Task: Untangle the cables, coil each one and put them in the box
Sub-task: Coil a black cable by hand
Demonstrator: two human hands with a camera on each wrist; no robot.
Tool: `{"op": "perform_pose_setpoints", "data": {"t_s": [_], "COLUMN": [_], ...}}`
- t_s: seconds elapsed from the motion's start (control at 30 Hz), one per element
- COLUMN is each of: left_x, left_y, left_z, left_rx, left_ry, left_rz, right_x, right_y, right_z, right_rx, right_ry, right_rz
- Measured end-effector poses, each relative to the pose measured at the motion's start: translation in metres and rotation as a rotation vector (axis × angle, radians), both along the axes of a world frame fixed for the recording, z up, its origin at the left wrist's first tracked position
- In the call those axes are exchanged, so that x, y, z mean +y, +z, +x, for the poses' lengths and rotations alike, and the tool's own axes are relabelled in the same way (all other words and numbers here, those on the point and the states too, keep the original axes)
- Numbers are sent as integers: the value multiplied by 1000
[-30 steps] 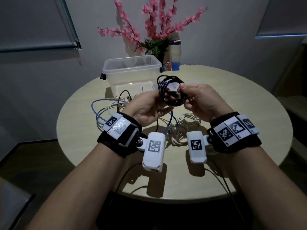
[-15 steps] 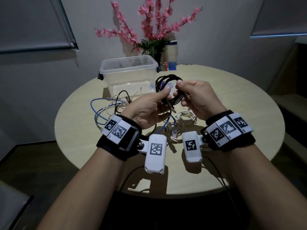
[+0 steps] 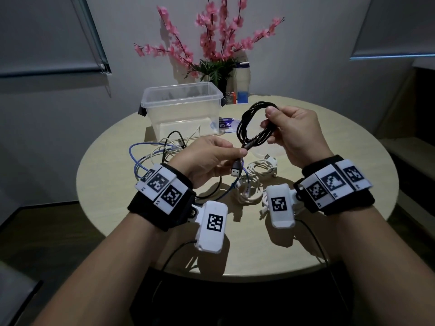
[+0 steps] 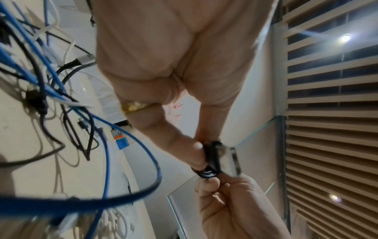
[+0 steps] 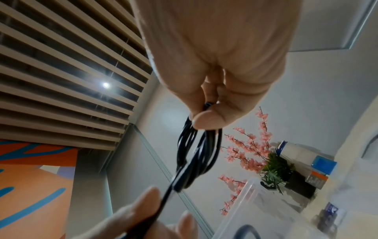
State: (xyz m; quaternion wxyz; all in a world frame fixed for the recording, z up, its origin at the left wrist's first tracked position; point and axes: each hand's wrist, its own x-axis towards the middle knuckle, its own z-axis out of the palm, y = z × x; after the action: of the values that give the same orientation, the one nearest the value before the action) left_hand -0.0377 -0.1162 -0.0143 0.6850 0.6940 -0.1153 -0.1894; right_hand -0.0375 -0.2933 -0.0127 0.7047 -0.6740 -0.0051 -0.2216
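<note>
Right hand pinches the black USB cable coil so its loops stay gathered — left hand grips the plug end, likely to tuck it.

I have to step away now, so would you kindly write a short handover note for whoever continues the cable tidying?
Right hand: pinches the coiled black cable, held above the table.
Left hand: pinches that cable's loose end, just behind the USB plug.
Box: open, at the far side of the table; no coil seen inside.
Done: black cable coiled, apart from its end.
Left: tuck that end, box the coil, then untangle and coil the blue cable and white cables on the table.
</note>
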Motion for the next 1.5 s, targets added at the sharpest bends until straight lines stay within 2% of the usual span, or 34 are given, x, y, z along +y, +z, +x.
{"op": "perform_pose_setpoints", "data": {"t_s": [0.13, 0.23, 0.33, 0.4, 0.47, 0.53, 0.63, 0.67, 0.73, 0.93, 1.07, 1.17, 1.27, 1.37, 1.5], "left_x": [5, 8, 10, 10, 8, 3, -5, -7, -9, -2, 0, -5, -9, -10, -10], "left_y": [5, 11, 14, 14, 11, 9, 7, 7, 7, 1, 4, 7, 6, 4, 8], "left_z": [3, 2, 4, 7, 8, 11, 13, 12, 11, 15, 14, 12, 13, 16, 17], "left_rx": [-96, -269, -543, -650, -698, -661, -420, -348, -235, -84, -4, -74, -82, -67, -2], "left_ry": [-78, -45, 71, 118, 177, 257, 244, 223, 179, 6, -62, -61, -52, -1, 92], "left_rz": [168, 363, 644, 702, 656, 460, -60, -192, -335, -353, -322, -118, -53, -87, -241], "right_x": [-4, -4, -3, -1, 1, 3, 5, 6, 6, 2, 1, 6, 11, 12, 10], "right_y": [-2, 0, 3, 5, 6, 8, 11, 11, 11, 10, 9, 5, 2, 0, -4], "right_z": [-2, -3, -6, -7, -8, -8, -8, -8, -7, -6, -6, -6, -5, -3, -4], "right_rx": [-16, 7, 41, 51, 62, 74, 103, 118, 146, 123, 114, 109, 85, 129, 224], "right_ry": [-32, -31, 63, 129, 193, 255, 319, 324, 302, 245, 215, 251, 248, 236, 297], "right_rz": [-140, -229, -146, -55, 52, 152, 219, 210, 163, 155, 6, -122, -176, -150, -134]}}
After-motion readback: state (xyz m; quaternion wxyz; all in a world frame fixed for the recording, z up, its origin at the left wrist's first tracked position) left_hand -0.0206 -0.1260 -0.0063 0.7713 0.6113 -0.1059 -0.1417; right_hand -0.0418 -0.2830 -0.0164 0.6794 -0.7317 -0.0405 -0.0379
